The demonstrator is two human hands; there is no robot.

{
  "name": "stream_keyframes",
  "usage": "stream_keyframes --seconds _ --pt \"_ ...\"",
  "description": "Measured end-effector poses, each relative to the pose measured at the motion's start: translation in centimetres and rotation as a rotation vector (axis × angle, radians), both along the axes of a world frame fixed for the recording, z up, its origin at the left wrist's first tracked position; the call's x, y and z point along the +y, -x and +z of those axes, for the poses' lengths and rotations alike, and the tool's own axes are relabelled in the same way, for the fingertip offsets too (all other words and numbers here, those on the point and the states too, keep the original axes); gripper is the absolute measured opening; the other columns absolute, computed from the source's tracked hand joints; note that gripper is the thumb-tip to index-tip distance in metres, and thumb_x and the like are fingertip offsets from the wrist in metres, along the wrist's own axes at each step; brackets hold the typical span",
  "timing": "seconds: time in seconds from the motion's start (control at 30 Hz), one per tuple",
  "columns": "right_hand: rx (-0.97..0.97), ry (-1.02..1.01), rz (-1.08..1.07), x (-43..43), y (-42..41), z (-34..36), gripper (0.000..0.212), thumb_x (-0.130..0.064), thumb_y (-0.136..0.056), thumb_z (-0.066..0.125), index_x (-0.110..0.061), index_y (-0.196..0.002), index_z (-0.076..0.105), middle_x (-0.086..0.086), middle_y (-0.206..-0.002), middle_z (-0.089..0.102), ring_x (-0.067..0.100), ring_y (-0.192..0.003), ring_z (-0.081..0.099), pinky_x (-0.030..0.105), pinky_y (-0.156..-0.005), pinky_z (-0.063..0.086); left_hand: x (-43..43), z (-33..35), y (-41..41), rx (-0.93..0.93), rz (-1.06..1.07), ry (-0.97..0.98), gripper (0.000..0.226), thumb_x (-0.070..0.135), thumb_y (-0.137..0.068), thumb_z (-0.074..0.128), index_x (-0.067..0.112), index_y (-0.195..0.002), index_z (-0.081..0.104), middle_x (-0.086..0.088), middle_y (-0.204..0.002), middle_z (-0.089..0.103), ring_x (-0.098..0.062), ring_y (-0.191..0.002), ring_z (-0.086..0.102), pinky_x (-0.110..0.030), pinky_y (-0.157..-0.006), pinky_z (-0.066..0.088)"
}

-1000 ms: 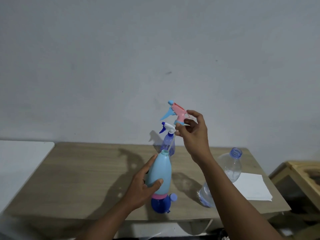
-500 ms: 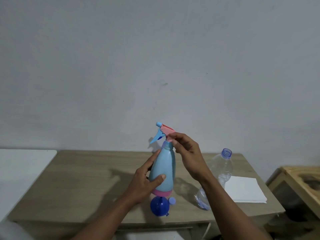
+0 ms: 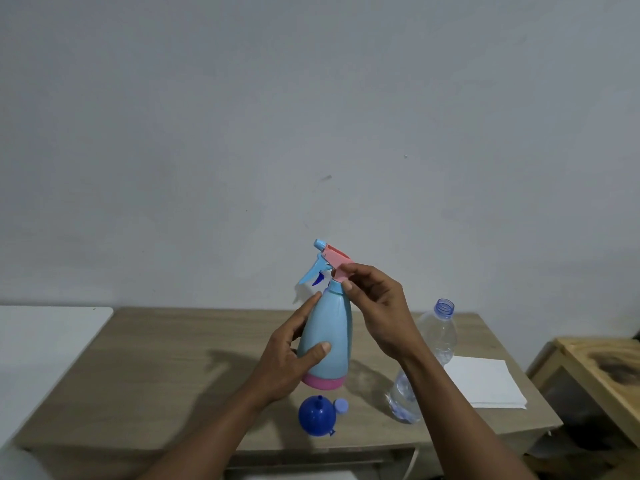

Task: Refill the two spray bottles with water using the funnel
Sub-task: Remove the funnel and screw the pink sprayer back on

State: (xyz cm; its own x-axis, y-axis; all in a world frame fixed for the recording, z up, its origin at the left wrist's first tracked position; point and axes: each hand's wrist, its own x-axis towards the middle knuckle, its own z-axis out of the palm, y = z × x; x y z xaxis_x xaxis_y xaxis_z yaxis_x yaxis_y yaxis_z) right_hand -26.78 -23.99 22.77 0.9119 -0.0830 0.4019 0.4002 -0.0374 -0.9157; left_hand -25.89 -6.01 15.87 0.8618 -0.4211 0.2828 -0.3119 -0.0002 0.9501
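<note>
The blue funnel (image 3: 317, 415) sits just in front of the light-blue spray bottle (image 3: 329, 341), seemingly wide end down, with a small blue cap (image 3: 341, 406) touching or just beside it. The left hand (image 3: 287, 362) wraps the bottle's body, thumb across the front. The right hand (image 3: 377, 306) pinches the pink spray head (image 3: 334, 261) at the bottle's neck, fingers curled on its collar.

To the bottle's right stands an uncapped clear water bottle (image 3: 436, 334), the right forearm crossing in front of it; beyond that lies a white paper (image 3: 485, 382) on the table (image 3: 156, 358). Directly behind the bottle a dark-blue trigger (image 3: 317, 279) peeks out, probably the second sprayer; its fill cannot be seen.

Risks, as I judge them: the head may seat crooked on the thread and leak later; a swing of the right forearm could topple the open water bottle onto the paper.

No brand, label or writing is readable on anything.
</note>
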Motion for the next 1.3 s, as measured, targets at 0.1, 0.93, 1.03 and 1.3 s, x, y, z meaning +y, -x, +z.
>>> stream_keyframes --seconds 0.1,0.93,1.03,1.3 --pt "-0.035 -0.020 -0.054 0.5 -0.1 -0.2 0.025 0.000 -0.090 0.068 -0.016 -0.109 0.071 0.005 -0.104 0.073 0.015 -0.094 0.066 0.035 -0.086 0.057 -0.2 0.4 0.0 -0.005 0.020 -0.010 0.074 0.053 -0.075 0.072 0.054 -0.139 0.035 0.028 -0.135 0.050 -0.001 -0.120 0.055 -0.027 -0.079 0.059" --pt "-0.049 0.132 0.041 -1.2 -0.5 1.6 0.028 0.003 -0.092 0.065 -0.013 -0.112 0.075 0.005 -0.117 0.070 0.013 -0.105 0.067 0.026 -0.088 0.053 0.0 1.7 -1.0 -0.142 0.049 -0.074 0.072 0.051 -0.078 0.070 0.060 -0.140 0.035 0.032 -0.140 0.046 -0.004 -0.123 0.054 -0.034 -0.084 0.061" --pt "-0.080 0.207 -0.027 -0.9 -0.9 0.9 0.026 -0.003 -0.090 0.070 -0.018 -0.109 0.078 0.007 -0.104 0.067 0.013 -0.086 0.061 0.030 -0.077 0.051 0.1 1.4 -0.9 -0.160 0.052 -0.087 0.071 0.050 -0.079 0.070 0.058 -0.141 0.035 0.027 -0.144 0.045 -0.006 -0.124 0.054 -0.034 -0.083 0.061" --pt "-0.039 0.153 0.038 -1.0 -0.7 1.5 0.028 -0.001 -0.094 0.064 -0.018 -0.113 0.075 0.003 -0.120 0.071 0.020 -0.113 0.067 0.029 -0.095 0.054 0.2 1.4 -1.3 -0.167 0.062 -0.086 0.072 0.047 -0.080 0.070 0.059 -0.141 0.034 0.031 -0.141 0.045 -0.004 -0.124 0.053 -0.031 -0.081 0.060"
